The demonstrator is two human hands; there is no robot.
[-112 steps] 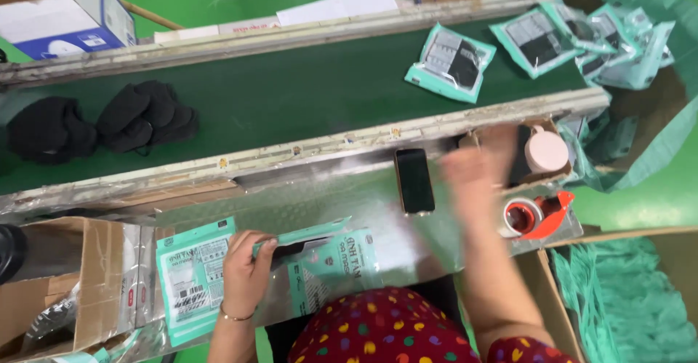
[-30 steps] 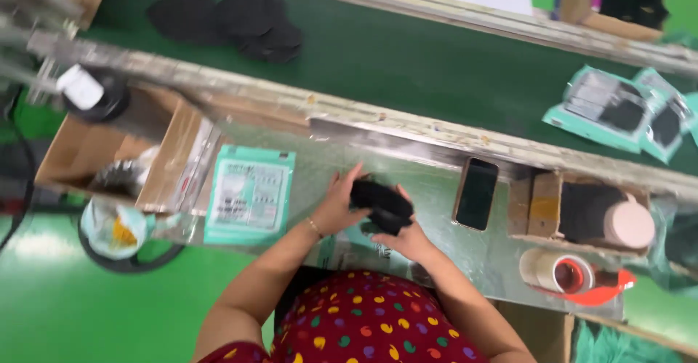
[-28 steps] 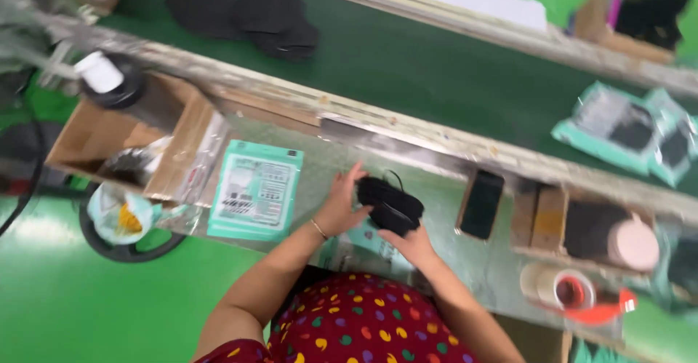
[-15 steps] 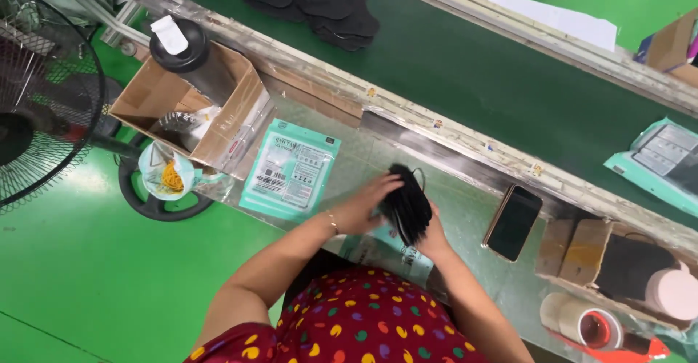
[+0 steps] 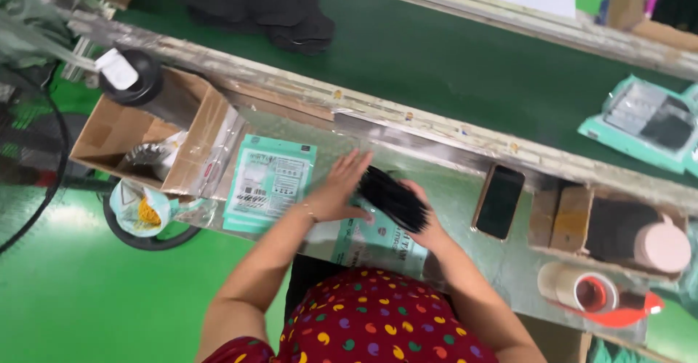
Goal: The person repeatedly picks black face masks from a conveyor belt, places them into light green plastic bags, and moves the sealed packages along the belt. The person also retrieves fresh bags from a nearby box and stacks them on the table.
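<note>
Black stack [image 5: 392,198] between left hand [image 5: 337,188]; right hand [image 5: 427,226] beneath.

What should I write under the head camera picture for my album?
Two hands, left and right, press a black stack over a teal packet on the metal bench.

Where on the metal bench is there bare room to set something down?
Bare metal lies between the black stack in the right hand and the phone, and just below the phone. Crowded: left hand over teal pouches; boxes and tape roll at right.
</note>
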